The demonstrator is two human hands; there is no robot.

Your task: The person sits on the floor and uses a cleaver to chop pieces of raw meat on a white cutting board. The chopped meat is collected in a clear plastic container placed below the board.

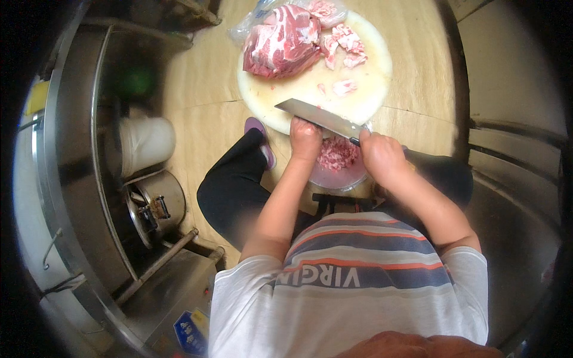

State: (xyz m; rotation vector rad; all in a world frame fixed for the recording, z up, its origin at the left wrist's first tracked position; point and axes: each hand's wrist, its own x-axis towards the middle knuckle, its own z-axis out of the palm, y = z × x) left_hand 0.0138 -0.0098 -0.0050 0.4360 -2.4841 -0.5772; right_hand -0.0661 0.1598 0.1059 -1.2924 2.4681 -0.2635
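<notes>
My right hand [382, 154] grips the handle of a cleaver [320, 117]. Its broad blade slants to the upper left, over the near edge of a round white cutting board [304, 91]. My left hand [306, 134] is curled just below the blade, by the board's near edge; its fingertips are hidden, so any hold is unclear. On the board's far left rests a large piece of raw meat [282, 42] streaked with fat. Fatty trimmings [347, 40] lie to its right, and a small pale scrap [344, 87] sits nearer. Between my forearms, chopped meat [336, 154] fills part of a shallow basin [340, 180].
A clear plastic bag [253, 22] lies at the board's far side, holding more meat pieces [322, 8]. Left, under a metal rack [96, 103], are a white bucket [147, 143] and a metal pot [165, 201]. The board stands low on a tiled floor [201, 85] between my legs.
</notes>
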